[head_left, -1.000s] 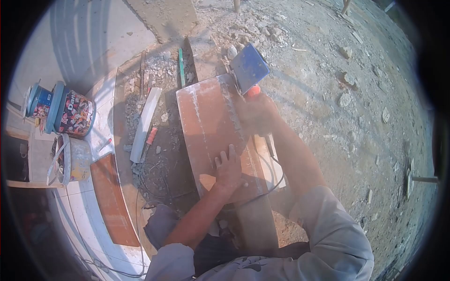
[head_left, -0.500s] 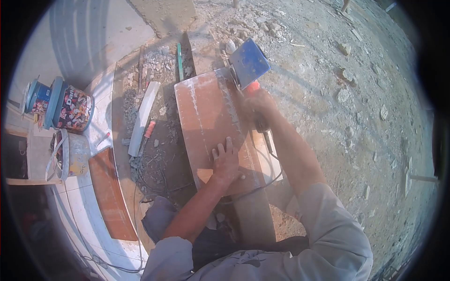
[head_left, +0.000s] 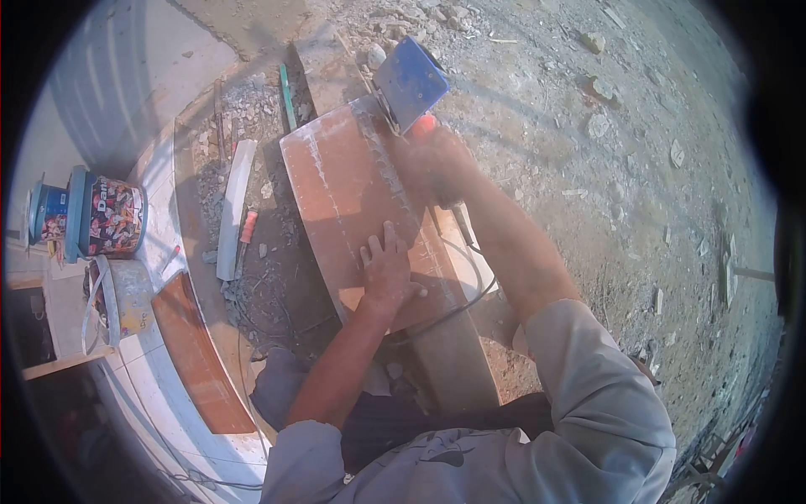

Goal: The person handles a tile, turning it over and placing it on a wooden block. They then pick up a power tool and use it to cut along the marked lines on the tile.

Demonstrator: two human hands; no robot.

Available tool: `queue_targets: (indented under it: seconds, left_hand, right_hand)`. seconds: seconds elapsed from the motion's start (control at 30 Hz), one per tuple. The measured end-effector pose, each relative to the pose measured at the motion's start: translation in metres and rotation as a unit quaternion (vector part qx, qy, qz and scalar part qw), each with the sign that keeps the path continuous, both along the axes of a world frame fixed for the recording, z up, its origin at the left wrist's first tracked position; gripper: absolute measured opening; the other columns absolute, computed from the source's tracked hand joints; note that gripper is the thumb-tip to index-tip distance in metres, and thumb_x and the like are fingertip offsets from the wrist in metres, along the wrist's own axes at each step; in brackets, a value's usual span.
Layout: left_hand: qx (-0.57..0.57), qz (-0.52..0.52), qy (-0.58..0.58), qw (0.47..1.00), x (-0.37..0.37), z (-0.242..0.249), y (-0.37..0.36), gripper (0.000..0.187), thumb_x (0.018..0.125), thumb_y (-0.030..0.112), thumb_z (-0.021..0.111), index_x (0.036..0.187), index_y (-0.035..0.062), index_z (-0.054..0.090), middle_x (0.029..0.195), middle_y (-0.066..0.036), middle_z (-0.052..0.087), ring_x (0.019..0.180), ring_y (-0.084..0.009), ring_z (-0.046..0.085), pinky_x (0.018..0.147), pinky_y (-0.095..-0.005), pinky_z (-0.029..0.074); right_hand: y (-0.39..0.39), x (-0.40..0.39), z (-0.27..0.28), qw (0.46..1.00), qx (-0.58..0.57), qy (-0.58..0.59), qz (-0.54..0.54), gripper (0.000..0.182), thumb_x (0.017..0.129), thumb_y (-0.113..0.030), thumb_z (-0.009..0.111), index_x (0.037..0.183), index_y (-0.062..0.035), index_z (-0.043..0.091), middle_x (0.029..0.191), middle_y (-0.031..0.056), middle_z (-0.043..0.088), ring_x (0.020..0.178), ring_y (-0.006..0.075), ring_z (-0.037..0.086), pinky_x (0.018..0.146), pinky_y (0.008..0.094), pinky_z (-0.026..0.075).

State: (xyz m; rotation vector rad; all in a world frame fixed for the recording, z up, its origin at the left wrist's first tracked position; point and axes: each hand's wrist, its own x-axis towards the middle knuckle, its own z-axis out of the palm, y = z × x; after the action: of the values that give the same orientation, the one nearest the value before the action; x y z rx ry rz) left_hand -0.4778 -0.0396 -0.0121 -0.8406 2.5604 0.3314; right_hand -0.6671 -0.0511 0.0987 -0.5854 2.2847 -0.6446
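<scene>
A long reddish-brown tile lies on a concrete block, dusted with white lines along its length. My left hand presses flat on the near part of the tile, fingers spread. My right hand grips the orange handle of a blue tile cutter, which sits at the tile's far right edge. A black power cord trails from the cutter back under my right arm.
A second reddish tile lies on the white tiled ledge at left. Paint buckets and a grey bucket stand further left. A white strip, a red-handled tool and rubble fill the trench. Stony ground spreads right.
The cutter and my right hand have moved further away along the tile's right edge. My left hand stays pressed on the tile. The view has shifted slightly.
</scene>
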Motion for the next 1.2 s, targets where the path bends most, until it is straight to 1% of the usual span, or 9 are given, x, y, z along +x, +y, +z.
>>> queue_targets:
  seconds: [0.07,0.1,0.2,0.27,0.37,0.57,0.77,0.87,1.2]
  left_hand:
    - [-0.004,-0.001,0.004,1.000,0.000,0.000,0.001,0.106,0.058,0.046,0.092,0.140,-0.0032,0.047,0.159,-0.020,0.025,0.131,-0.0395,0.038,0.113,-0.0560,0.035]
    - [-0.010,0.000,0.010,1.000,0.001,0.000,0.002,0.107,0.058,0.046,0.092,0.141,-0.0033,0.047,0.160,-0.020,0.024,0.132,-0.0393,0.038,0.113,-0.0555,0.036]
    - [0.005,0.004,0.006,1.000,0.000,-0.001,-0.001,0.108,0.058,0.047,0.092,0.142,-0.0043,0.046,0.160,-0.019,0.024,0.132,-0.0395,0.037,0.113,-0.0559,0.035]
    - [0.007,0.008,0.001,1.000,0.000,0.003,0.000,0.109,0.058,0.046,0.092,0.142,-0.0048,0.045,0.160,-0.019,0.024,0.132,-0.0397,0.037,0.114,-0.0561,0.034]
    - [0.008,0.011,-0.010,1.000,-0.003,0.008,0.000,0.109,0.058,0.045,0.092,0.142,-0.0058,0.045,0.161,-0.020,0.023,0.133,-0.0401,0.037,0.115,-0.0565,0.033]
    - [0.005,0.007,-0.004,1.000,-0.001,0.006,0.001,0.107,0.059,0.046,0.092,0.141,-0.0050,0.046,0.161,-0.020,0.023,0.131,-0.0394,0.038,0.114,-0.0558,0.033]
    - [-0.001,0.004,0.003,1.000,0.001,0.002,0.000,0.104,0.060,0.047,0.091,0.140,-0.0030,0.048,0.161,-0.019,0.024,0.130,-0.0385,0.039,0.113,-0.0556,0.033]
    - [-0.002,0.007,-0.002,1.000,0.001,0.004,0.000,0.104,0.060,0.046,0.091,0.141,-0.0020,0.048,0.161,-0.018,0.023,0.130,-0.0385,0.039,0.113,-0.0569,0.032]
    - [0.030,0.033,-0.051,0.998,-0.003,0.016,0.003,0.119,0.058,0.048,0.091,0.150,-0.0009,0.034,0.164,-0.014,0.018,0.146,-0.0378,0.025,0.121,-0.0601,0.016]
  right_hand:
    - [0.003,-0.001,-0.007,0.892,0.043,0.262,0.366,0.087,0.076,-0.079,0.059,0.104,0.0026,0.073,0.107,0.0271,0.070,0.101,0.0392,0.069,0.083,0.0438,0.055]
    - [0.004,-0.001,-0.012,0.892,0.042,0.261,0.367,0.087,0.076,-0.079,0.059,0.104,0.0026,0.073,0.107,0.0271,0.070,0.101,0.0392,0.069,0.083,0.0438,0.055]
    - [-0.002,-0.008,-0.027,0.988,0.012,0.101,0.114,0.061,0.075,-0.053,0.067,0.105,0.0003,0.073,0.107,0.0248,0.070,0.101,0.0383,0.069,0.084,0.0416,0.055]
    - [-0.007,-0.016,-0.043,0.998,-0.010,-0.012,-0.064,0.045,0.075,-0.035,0.072,0.105,-0.0013,0.073,0.108,0.0233,0.071,0.101,0.0377,0.069,0.085,0.0401,0.055]
    - [-0.018,-0.050,-0.126,0.997,-0.072,0.011,0.027,0.050,0.076,-0.041,0.072,0.104,0.0002,0.073,0.108,0.0223,0.071,0.105,0.0355,0.069,0.086,0.0391,0.055]
    - [-0.001,-0.013,-0.030,0.997,-0.014,-0.044,-0.059,0.048,0.070,-0.030,0.072,0.107,0.0008,0.071,0.107,0.0208,0.072,0.105,0.0333,0.070,0.087,0.0408,0.054]
    - [-0.018,-0.045,-0.119,0.998,-0.045,0.043,-0.012,0.045,0.062,-0.027,0.075,0.096,0.0025,0.073,0.100,0.0232,0.072,0.099,0.0334,0.071,0.085,0.0411,0.055]
    - [-0.015,-0.050,-0.110,0.999,-0.037,-0.017,0.033,0.054,0.067,-0.027,0.074,0.110,0.0040,0.069,0.112,0.0231,0.071,0.109,0.0355,0.068,0.091,0.0427,0.054]
    - [0.048,-0.039,-0.067,0.993,-0.109,0.041,-0.018,0.059,0.062,-0.033,0.077,0.103,0.0090,0.068,0.101,0.0276,0.071,0.093,0.0358,0.072,0.082,0.0414,0.055]
